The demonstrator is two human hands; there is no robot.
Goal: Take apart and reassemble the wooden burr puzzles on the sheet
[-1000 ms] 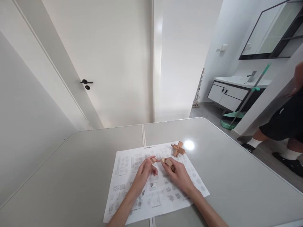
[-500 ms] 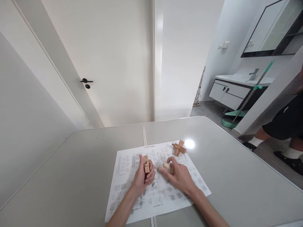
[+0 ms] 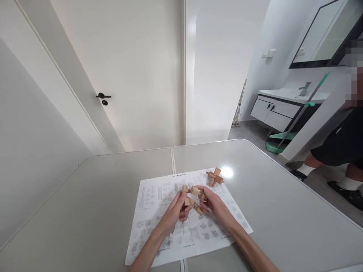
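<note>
View: head camera, looking down over a grey table, both hands in frame.
Left hand: gripping, thumb and fingers curled round the tan block; block faces stick out by the thumb (one piece or two, can't tell).
Right hand: gripping the pale block near the fingertips; more wood shows under the fingers (partly hidden, count unclear).
Gap: the blocks at the two hands sit very near each other, above the sheet's middle (contact between them can't be told).
Notched piece: tilted, between the hands and a little nearer the wearer; held or lying, can't tell.
Cross: brown interlocked pieces, on the sheet's far right corner, beyond the right hand, apart from both hands.
Sheet: white, printed with small grey figures (too small to read), flat on the table, slightly askew, under both hands.
Glare: bright spot on the table just right of the cross.
Door: pale, beyond the table, black handle at left.
Bathroom corner: vanity with tap, mirror above, green dustpan on the floor.
Bystander: right edge, black shorts, white socks, dark shoes (partly cut off).
</note>
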